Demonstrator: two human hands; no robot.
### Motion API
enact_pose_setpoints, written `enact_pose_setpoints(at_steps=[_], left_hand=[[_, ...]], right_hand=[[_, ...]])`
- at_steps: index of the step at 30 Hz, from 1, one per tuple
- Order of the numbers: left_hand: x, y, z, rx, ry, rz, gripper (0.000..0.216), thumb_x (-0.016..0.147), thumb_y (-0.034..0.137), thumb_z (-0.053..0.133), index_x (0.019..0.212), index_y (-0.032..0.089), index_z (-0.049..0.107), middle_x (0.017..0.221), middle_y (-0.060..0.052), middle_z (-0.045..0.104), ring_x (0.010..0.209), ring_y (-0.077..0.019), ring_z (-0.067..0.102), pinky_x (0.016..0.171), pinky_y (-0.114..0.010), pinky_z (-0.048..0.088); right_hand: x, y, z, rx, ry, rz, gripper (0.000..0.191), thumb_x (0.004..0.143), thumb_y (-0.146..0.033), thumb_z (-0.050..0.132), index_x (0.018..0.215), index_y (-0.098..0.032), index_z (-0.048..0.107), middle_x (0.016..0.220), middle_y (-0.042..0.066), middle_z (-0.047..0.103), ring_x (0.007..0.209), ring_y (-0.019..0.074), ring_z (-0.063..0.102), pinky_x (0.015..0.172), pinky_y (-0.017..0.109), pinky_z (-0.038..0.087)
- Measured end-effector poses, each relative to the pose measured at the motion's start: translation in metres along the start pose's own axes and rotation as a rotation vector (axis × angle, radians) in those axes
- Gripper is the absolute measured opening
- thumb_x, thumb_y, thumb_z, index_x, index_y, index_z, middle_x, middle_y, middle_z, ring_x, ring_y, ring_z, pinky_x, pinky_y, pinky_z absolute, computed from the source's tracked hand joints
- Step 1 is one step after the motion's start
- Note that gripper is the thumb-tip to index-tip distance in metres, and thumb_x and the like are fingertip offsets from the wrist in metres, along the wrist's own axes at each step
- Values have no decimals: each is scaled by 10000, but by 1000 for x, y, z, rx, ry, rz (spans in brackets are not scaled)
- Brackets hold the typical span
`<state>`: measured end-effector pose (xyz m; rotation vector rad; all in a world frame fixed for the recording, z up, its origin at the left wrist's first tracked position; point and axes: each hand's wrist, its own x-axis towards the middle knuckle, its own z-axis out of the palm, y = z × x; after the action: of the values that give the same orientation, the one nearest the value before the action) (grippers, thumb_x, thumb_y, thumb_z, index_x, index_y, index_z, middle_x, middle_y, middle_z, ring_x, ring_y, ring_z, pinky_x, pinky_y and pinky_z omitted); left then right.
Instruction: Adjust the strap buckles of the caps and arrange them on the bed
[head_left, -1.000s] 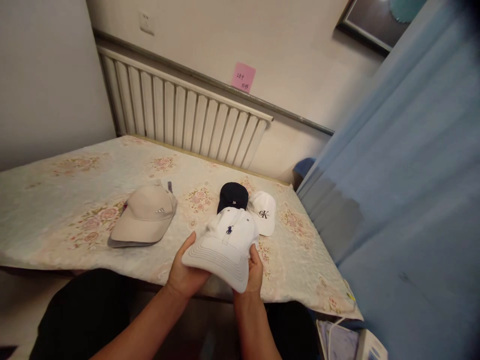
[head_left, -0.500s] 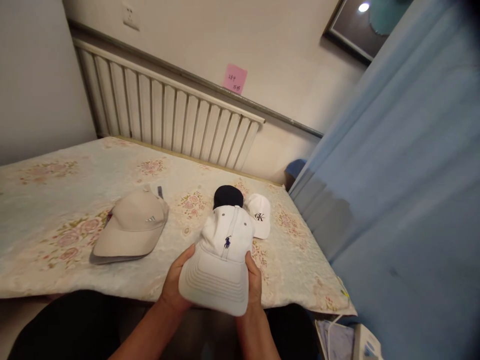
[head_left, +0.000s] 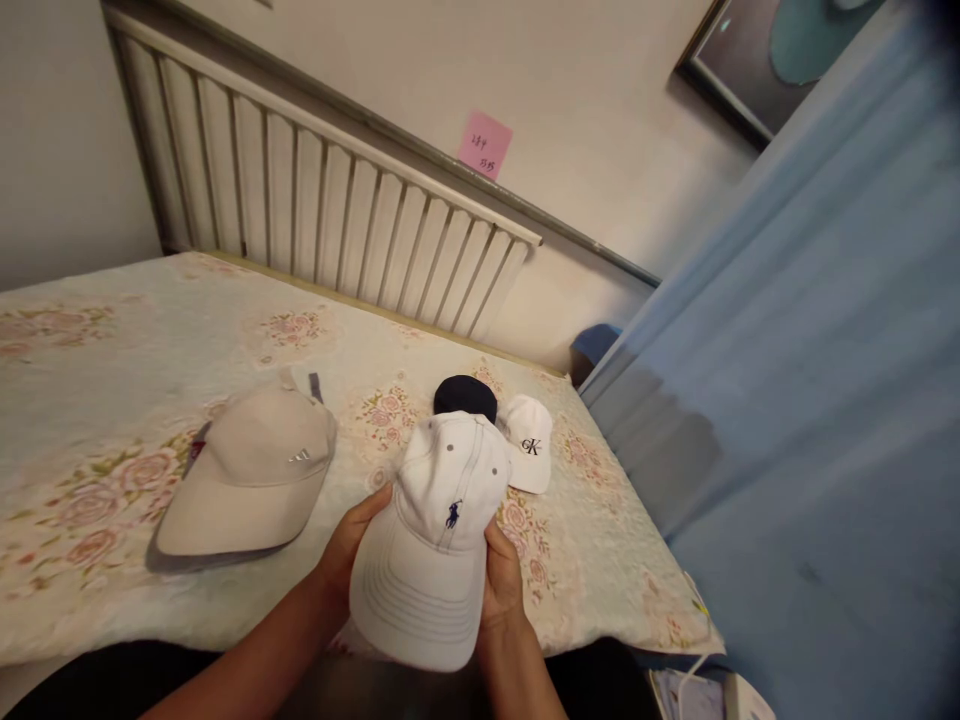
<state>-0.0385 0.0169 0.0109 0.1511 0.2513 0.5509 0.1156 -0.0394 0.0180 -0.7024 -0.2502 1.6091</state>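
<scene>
A white baseball cap [head_left: 442, 510] with a dark blue embroidered horse rider is held up in front of me, its brim toward me. My left hand [head_left: 351, 545] grips its left side, thumb on top near where brim meets crown. On the opposite side my right hand [head_left: 502, 575] holds it the same way; the fingers of both are partly hidden beneath. Behind the held cap lies a black cap [head_left: 465, 396], mostly covered from view. Beside that rests a white cap with black letters [head_left: 529, 445]. To the left lies a beige cap [head_left: 259, 470], seemingly on top of another.
The caps lie on a bed with a floral cover [head_left: 225, 330]. A white radiator [head_left: 330, 200] runs along the wall behind it. A blue curtain [head_left: 810, 400] hangs at the right, and a white box [head_left: 742, 697] stands at the lower right.
Both hands have brought the white cap slightly lower and closer, and its crown now faces me more. The view has shifted a little; the other caps keep their places on the bed.
</scene>
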Motion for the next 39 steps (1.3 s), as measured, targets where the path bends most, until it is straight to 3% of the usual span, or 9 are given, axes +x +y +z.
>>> enact_pose_setpoints(at_steps=[7,10,16,20,26,32,39], left_hand=[[-1,16,-17,-7,-79,-35,548,877,432,481,1282,69,547,1022,-158,725,1008,-334,657,927,-478,472],[1,27,-31,-11,-71,14,512,880,400,492,1270,76,561,991,-156,733,982,-324,670,922,-473,478],[11,41,-47,-43,-56,136,466,893,325,490,1281,73,549,980,-155,734,963,-297,681,943,-441,473],[12,43,-50,-47,-82,143,454,895,294,490,1293,80,539,992,-151,733,976,-291,677,956,-433,466],[10,47,-49,-38,-51,233,441,859,181,536,1288,82,540,1008,-160,727,954,-297,684,956,-454,465],[15,47,-50,-101,-98,337,397,852,111,538,1247,120,581,976,-127,740,985,-272,676,988,-437,447],[18,50,-56,-117,-97,309,442,851,116,538,1292,126,537,1025,-126,729,1036,-271,653,1016,-428,427]], right_hand=[[20,19,-5,-22,57,-14,459,837,-397,578,1188,-102,606,1145,137,687,1135,250,602,1018,469,413],[22,30,-5,0,65,-31,457,822,-404,599,1173,-112,618,1130,131,695,1131,252,606,1016,475,418],[18,50,0,87,173,-126,286,784,-265,648,1014,-100,688,999,96,744,1058,209,651,1038,392,421],[13,56,7,146,251,-187,226,797,-197,614,989,-107,691,971,84,751,1018,180,669,1031,351,435],[15,54,-4,73,216,-129,219,727,-170,665,928,-88,692,928,91,757,1028,193,667,1038,352,426],[16,46,-14,148,223,-23,209,722,-149,652,907,-64,698,890,104,759,1019,218,669,1040,374,420],[5,49,4,132,198,-189,309,799,-347,618,995,-119,690,1005,96,743,1085,207,639,1049,387,410]])
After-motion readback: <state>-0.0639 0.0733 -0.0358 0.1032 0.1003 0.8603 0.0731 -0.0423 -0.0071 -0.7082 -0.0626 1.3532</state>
